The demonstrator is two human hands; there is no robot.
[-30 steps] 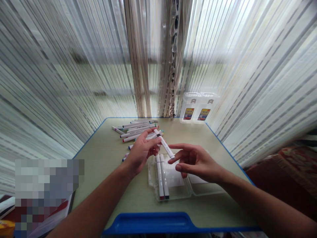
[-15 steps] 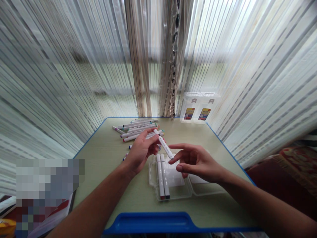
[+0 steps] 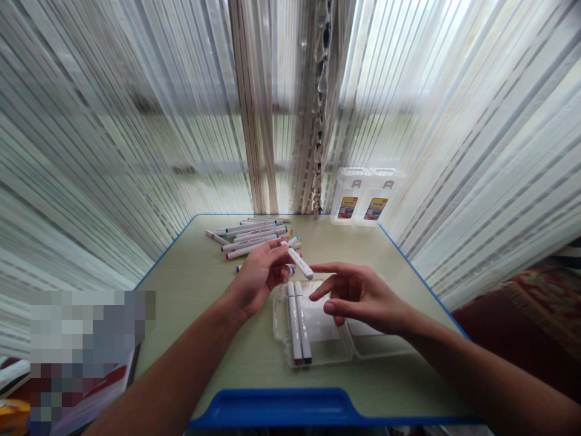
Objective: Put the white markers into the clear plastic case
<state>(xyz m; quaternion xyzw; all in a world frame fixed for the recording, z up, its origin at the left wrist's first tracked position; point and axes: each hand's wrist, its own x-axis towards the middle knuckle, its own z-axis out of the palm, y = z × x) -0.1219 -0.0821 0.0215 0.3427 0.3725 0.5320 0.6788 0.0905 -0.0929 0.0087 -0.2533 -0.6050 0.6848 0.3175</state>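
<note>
Left hand (image 3: 256,280): curled, with thumb and fingertips pinching a white marker (image 3: 300,265) near its far end. The slim, smooth barrel slants down to the right, held in the air above the middle of the table.
Right hand (image 3: 363,295): open and slack, palm down, fingers stretched leftward and holding nothing. The index fingertip sits just beside the marker's lower end; whether they touch cannot be told.
Case (image 3: 324,332): clear glossy plastic, rectangular with rounded corners. It lies open and flat near the table's front edge, partly under the right hand, with its second half spread out to the right.
Packed markers (image 3: 298,324): two white barrels with dark ends, lying side by side and touching along the case's left wall.
Loose markers (image 3: 254,236): a fan of thin white barrels with coloured caps, scattered toward the table's far left corner, just beyond the left hand.
Table (image 3: 195,284): pale matte top with a faint wood grain, rimmed in blue, with a moulded blue plastic lip along the front edge.
Storage boxes (image 3: 367,197): two frosted clear tubs with bright labels, standing side by side at the far right corner.
Curtains (image 3: 113,151): sheer striped fabric, hanging in soft folds around three sides of the table.
</note>
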